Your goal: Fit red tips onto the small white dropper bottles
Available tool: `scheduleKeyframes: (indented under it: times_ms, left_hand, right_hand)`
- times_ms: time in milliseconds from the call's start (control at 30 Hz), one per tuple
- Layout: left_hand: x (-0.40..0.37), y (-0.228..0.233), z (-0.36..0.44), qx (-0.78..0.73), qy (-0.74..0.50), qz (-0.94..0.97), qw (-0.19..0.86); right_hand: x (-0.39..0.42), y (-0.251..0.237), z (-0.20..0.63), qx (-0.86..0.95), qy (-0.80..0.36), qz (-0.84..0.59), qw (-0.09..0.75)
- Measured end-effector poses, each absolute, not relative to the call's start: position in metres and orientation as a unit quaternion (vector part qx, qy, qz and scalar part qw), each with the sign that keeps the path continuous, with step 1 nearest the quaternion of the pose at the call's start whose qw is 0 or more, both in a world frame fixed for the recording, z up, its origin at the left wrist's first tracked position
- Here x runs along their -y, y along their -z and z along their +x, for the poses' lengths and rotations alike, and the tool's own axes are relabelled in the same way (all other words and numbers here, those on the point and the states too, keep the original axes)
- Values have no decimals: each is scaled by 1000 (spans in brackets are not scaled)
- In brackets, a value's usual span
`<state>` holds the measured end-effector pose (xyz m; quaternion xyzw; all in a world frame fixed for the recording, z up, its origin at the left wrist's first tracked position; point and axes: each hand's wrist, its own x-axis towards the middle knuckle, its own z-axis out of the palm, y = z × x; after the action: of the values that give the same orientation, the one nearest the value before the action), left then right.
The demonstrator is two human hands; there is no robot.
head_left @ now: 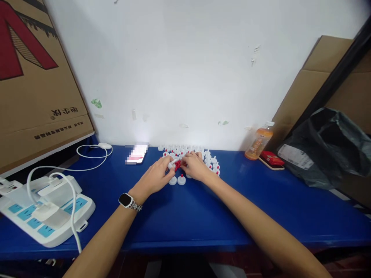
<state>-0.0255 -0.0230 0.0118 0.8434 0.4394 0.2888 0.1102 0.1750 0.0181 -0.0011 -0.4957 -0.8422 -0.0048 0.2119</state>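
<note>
Between thumb and fingers, my left hand (155, 174) grips a white nozzle cap (171, 165), which is tilted. My right hand (194, 166) is just to its right, fingertips pinched together over a small heap of red tips (177, 165). Whatever sits in that pinch is hidden by the fingers. Around both hands stand many white nozzle caps, some bearing a red tip. One such cap (181, 180) with a red tip stands upright in front of the hands. More white caps (207, 156) spread behind and to the right.
On the blue table (179, 220) lie a lit phone (136, 154) and a white power strip (49, 216) with cables at left. At right are an orange drink bottle (259, 142), a red box (271, 158) on a phone, and a black plastic bag (321, 143). A white wall closes the back.
</note>
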Motion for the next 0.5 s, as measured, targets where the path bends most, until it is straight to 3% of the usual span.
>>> scheduleKeyframes:
  times_ms: [167,233,333,500]
  left_hand:
    - [24,-13,-24,-442,-285,843,112]
    - [24,-13,-24,-443,-284,842,119]
    - [23,-12,-23,-442,-279,844,122]
    - [22,-9,-21,-447,-274,842,124]
  right_hand:
    - [-11,0,168,706,-296,-424,484]
    - [-6,1,162,630,-386,-390,550]
    - [2,2,152,573,-430,-365,595]
    - [9,5,142,568,-403,-369,615]
